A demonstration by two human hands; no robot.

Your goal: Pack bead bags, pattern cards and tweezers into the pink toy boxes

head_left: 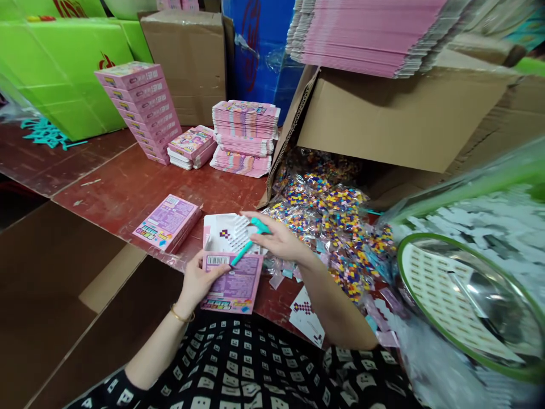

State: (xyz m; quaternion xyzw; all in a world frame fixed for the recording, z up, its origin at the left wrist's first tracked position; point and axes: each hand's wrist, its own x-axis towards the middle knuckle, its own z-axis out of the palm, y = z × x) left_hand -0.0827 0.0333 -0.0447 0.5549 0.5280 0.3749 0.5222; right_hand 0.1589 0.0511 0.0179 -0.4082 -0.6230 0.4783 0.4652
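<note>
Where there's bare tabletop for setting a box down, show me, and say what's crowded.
Bare red tabletop shows between the lying box and the pink stacks behind it. Another patch, with a few scraps, runs left from that box toward the green box. Crowded: right of the right hand, where bagged pieces lie heaped.

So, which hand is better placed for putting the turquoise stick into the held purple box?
Probably the right hand: it holds the turquoise stick at the purple box's upper edge. The left hand is occupied, gripping the box's side.
</note>
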